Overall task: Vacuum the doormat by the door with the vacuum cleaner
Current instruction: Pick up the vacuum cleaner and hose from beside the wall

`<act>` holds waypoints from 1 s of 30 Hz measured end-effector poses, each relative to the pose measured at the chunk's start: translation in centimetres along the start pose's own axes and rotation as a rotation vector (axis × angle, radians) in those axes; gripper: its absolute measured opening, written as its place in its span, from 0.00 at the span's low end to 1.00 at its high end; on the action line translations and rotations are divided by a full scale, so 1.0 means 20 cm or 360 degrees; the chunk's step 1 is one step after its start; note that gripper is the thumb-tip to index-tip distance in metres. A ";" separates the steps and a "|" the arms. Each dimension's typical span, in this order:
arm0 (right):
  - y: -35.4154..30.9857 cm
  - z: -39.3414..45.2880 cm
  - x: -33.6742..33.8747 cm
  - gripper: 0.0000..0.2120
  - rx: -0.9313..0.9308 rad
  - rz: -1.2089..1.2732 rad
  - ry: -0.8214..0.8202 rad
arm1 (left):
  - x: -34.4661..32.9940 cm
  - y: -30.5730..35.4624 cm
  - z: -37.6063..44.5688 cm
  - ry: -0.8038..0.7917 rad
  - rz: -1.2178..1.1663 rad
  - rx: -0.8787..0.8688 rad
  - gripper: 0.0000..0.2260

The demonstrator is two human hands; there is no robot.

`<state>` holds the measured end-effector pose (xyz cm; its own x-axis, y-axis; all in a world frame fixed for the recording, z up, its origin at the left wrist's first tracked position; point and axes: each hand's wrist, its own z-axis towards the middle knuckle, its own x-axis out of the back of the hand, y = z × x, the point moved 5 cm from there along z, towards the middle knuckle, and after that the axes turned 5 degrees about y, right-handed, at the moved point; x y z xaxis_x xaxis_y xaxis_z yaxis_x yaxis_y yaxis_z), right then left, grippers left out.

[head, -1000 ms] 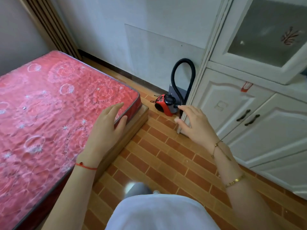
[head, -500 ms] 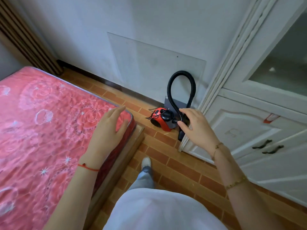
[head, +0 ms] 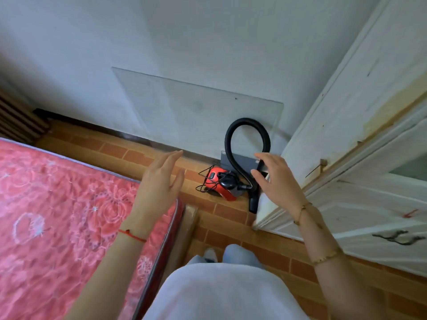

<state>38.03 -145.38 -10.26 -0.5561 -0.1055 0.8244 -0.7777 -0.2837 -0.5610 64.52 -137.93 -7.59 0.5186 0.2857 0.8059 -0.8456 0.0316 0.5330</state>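
1. the vacuum cleaner [head: 220,184], small and red, sits on the floor [head: 233,229] in the corner between the wall [head: 184,54] and the white cabinet [head: 360,139], its black hose [head: 248,135] looping up in front of the wall.
2. the open way to it is a narrow strip of floor between the bed [head: 64,215] corner and the cabinet's base edge; the person's legs fill the near end of that strip.
3. the right hand [head: 276,181] is beside the hose's down-running end, fingers [head: 262,157] spread and curved, released; it looks close to the hose, but whether it touches i cannot tell.
4. the left hand [head: 160,183] is raised above the bed corner, fingers loose and apart, grasping nothing.
5. a thin black cord [head: 204,181] is tangled at the vacuum's left side; its run is hard to follow.
6. a grey flat panel [head: 240,161] stands behind the vacuum, partly covered by hose and hand.
7. a clear sheet [head: 180,107] leans on the wall, its edges faint.
8. the cabinet's handles [head: 401,236] are blurred, and the cabinet is cut off at the right edge.
9. floor is orange brick-pattern tile; the bed has a red floral cover.
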 end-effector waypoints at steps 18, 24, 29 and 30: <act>0.52 0.48 -0.38 0.25 -0.0499 0.0014 0.0111 | -0.80 -0.30 0.68 -0.0446 0.0121 -0.0119 0.19; 0.83 0.59 -0.73 0.30 -0.0769 0.0080 0.0137 | -1.31 -0.53 0.76 -0.0652 0.0224 -0.0091 0.18; 1.20 0.65 -1.13 0.36 -0.0923 0.0085 0.0173 | -1.85 -0.81 0.72 -0.0816 0.0361 -0.0036 0.19; 1.27 0.65 -1.22 0.37 -0.0952 0.0094 0.0174 | -1.97 -0.88 0.70 -0.0847 0.0381 -0.0032 0.20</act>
<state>35.68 -162.47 -43.61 -0.6057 0.0029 0.7957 -0.7565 0.3077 -0.5771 60.70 -163.14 -45.00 0.3008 -0.2330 0.9248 -0.9466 0.0454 0.3193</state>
